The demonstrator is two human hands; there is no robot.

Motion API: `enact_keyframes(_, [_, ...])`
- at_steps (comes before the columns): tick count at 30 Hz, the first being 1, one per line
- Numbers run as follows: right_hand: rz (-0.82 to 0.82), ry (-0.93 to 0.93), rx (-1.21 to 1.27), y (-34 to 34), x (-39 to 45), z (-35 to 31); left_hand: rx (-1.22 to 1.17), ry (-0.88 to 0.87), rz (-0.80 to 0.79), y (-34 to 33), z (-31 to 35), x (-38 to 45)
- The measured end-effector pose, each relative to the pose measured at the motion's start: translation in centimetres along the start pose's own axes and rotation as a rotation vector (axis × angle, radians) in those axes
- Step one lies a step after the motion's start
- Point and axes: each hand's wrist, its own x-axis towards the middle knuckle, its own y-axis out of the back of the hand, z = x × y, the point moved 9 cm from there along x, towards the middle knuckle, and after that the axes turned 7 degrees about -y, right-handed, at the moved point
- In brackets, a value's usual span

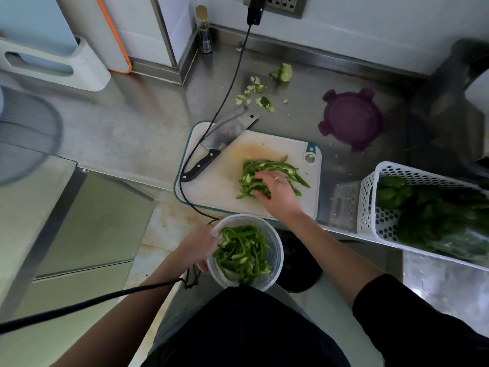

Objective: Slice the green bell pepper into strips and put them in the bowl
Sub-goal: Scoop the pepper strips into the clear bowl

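A heap of green pepper strips (pixel 275 166) lies on the white cutting board (pixel 219 186). My right hand (pixel 275 192) is on the heap, its fingers curled round a bunch of strips. My left hand (pixel 198 247) grips the rim of a clear plastic bowl (pixel 275 258), held just below the counter edge in front of the board. The bowl holds many pepper strips (pixel 242 254). A cleaver (pixel 219 144) with a black handle lies at the board's far left corner.
Pepper stem (pixel 282 72) and scraps (pixel 254 95) lie on the steel counter behind the board. A purple lid (pixel 352 119) sits to the right. A white perforated basket (pixel 370 207) with greens stands at the right edge. A black cable (pixel 227 94) crosses the board's left side.
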Motion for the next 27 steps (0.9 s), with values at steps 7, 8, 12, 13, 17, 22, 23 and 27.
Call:
enact_keyframes(7, [-0.13,-0.026,-0.065,-0.7,0.7,0.9,0.069,-0.116,0.084,0.2,0.8,-0.1])
enact_keyframes(8, [-0.126,-0.021,-0.059,-0.8,0.6,0.9,0.073,-0.127,0.086,0.1,0.7,0.0])
enact_keyframes(12, [-0.108,-0.017,-0.017,-0.7,0.4,0.8,0.045,-0.094,-0.002,-0.9,0.5,0.6])
enact_keyframes(13, [-0.108,-0.017,-0.009,-0.6,0.4,0.8,0.038,-0.081,-0.023,-1.2,0.5,0.6])
enact_keyframes(17, [-0.093,-0.018,0.009,-0.4,0.2,0.7,-0.062,0.008,-0.097,-2.1,-0.4,0.9])
enact_keyframes(22, [-0.045,-0.024,0.044,0.2,0.0,0.3,-0.149,0.051,-0.14,-2.9,-1.2,1.2])
enact_keyframes(23, [-0.039,-0.028,0.059,0.4,-0.1,0.3,-0.16,0.056,-0.144,-3.1,-1.3,1.1])
enact_keyframes(27, [-0.04,-0.048,0.098,0.6,-0.3,0.4,-0.171,0.064,-0.149,-3.4,-1.4,1.0])
